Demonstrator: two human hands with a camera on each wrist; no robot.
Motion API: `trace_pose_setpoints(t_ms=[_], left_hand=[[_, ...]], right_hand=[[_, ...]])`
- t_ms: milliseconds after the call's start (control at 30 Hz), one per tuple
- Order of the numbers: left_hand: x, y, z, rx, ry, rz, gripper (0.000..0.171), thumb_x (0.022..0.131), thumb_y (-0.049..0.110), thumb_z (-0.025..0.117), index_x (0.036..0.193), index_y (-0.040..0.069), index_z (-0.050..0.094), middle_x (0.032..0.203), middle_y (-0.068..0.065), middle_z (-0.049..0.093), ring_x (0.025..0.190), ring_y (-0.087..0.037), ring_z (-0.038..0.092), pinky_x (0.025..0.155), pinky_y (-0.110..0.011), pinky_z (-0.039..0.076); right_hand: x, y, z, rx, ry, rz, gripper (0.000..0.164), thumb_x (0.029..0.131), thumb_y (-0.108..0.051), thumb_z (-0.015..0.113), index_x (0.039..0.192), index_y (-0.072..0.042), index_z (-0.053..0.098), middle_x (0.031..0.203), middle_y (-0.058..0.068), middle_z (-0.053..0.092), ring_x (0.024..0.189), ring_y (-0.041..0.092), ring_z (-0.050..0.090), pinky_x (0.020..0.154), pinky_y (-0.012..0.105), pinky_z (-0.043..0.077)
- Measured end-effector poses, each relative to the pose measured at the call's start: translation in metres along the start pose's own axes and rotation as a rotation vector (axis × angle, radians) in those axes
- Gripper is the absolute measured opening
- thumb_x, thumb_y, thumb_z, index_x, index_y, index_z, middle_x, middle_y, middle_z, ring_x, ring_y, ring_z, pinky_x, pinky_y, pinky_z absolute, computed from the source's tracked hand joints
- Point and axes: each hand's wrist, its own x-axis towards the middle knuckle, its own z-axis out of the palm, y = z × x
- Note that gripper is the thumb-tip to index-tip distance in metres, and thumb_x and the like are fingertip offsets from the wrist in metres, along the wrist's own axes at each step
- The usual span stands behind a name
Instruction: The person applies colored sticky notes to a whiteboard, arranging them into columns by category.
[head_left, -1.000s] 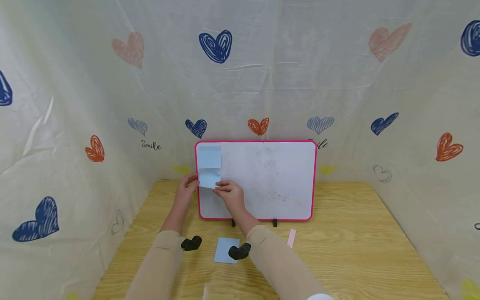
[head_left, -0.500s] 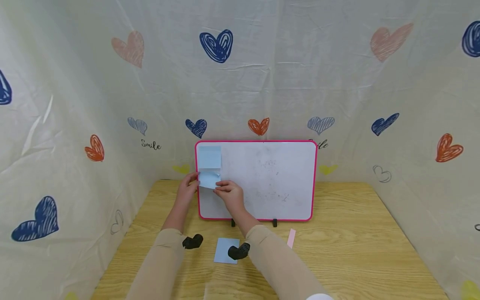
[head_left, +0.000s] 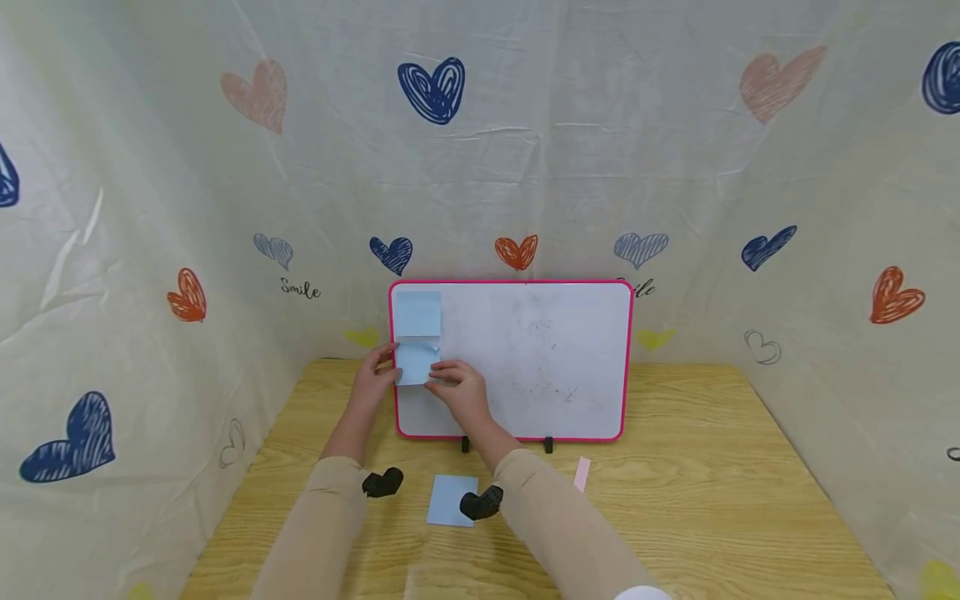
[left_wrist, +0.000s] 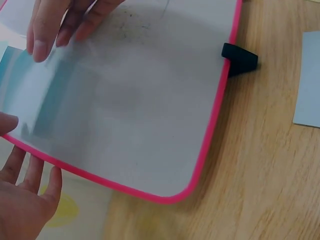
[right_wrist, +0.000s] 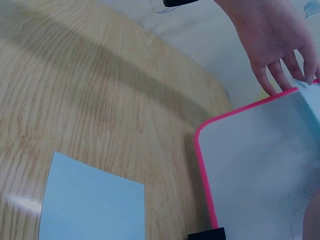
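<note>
A light-blue sticky note [head_left: 416, 364] stands against the left part of a pink-framed whiteboard [head_left: 536, 358], right below another blue sticky note [head_left: 418, 313]. My left hand [head_left: 370, 379] has its thumb on the lower left corner of the lower note; its other fingers lie at the board's left edge. At the lower right corner, my right hand [head_left: 461, 389] pinches the same note. From the left wrist, the note [left_wrist: 37, 95] bows away from the board and casts a shadow there. A small crease shows near its upper right corner.
A larger blue square [head_left: 446, 500] lies on the wooden table [head_left: 712, 475] in front of the board, partly under the right wrist's black camera [head_left: 482, 502]. To its right is a pink strip [head_left: 582, 474]. Black feet [head_left: 548, 445] hold the board up.
The lower note's bottom edge has come down a little and now runs level rather than slanted. Both hands stay at its corners, the left thumb slightly further over the note.
</note>
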Motion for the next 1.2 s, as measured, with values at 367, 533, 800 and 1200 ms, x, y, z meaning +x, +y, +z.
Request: trace_pose_setpoints(t_ms=[367, 533, 800, 1200], left_hand=[[0.003, -0.006, -0.004, 0.033, -0.047, -0.006, 0.060, 0.093, -0.003, 0.060, 0.147, 0.011, 0.040, 0.142, -0.024, 0.038, 0.128, -0.044, 0.044, 0.099, -0.049, 0.043], [0.005, -0.014, -0.005, 0.013, -0.078, 0.015, 0.064, 0.091, -0.009, 0.059, 0.148, 0.013, 0.038, 0.140, -0.024, 0.039, 0.125, -0.044, 0.046, 0.099, -0.048, 0.044], [0.006, -0.023, -0.002, 0.013, -0.085, 0.041, 0.067, 0.093, -0.008, 0.058, 0.150, 0.017, 0.034, 0.135, -0.023, 0.040, 0.120, -0.041, 0.050, 0.099, -0.046, 0.044], [0.007, -0.026, 0.001, 0.050, -0.043, 0.074, 0.068, 0.090, -0.011, 0.059, 0.147, 0.018, 0.036, 0.130, -0.020, 0.042, 0.114, -0.037, 0.052, 0.094, -0.044, 0.046]], right_hand=[[0.007, -0.009, -0.009, -0.302, -0.172, -0.168, 0.023, 0.081, -0.007, 0.079, 0.105, -0.008, 0.077, 0.110, -0.001, 0.067, 0.110, 0.017, 0.058, 0.094, 0.028, 0.046], [0.013, -0.013, -0.008, -0.391, -0.248, -0.187, 0.029, 0.084, -0.009, 0.077, 0.113, -0.010, 0.074, 0.118, 0.000, 0.066, 0.116, 0.018, 0.054, 0.098, 0.029, 0.044], [0.023, -0.020, -0.008, -0.485, -0.348, -0.221, 0.044, 0.082, -0.012, 0.080, 0.124, -0.013, 0.068, 0.130, 0.000, 0.060, 0.125, 0.018, 0.048, 0.102, 0.029, 0.040], [0.030, -0.026, -0.002, -0.830, -0.516, -0.346, 0.075, 0.075, -0.032, 0.085, 0.141, -0.016, 0.054, 0.149, -0.002, 0.043, 0.144, 0.018, 0.024, 0.116, 0.035, 0.017]])
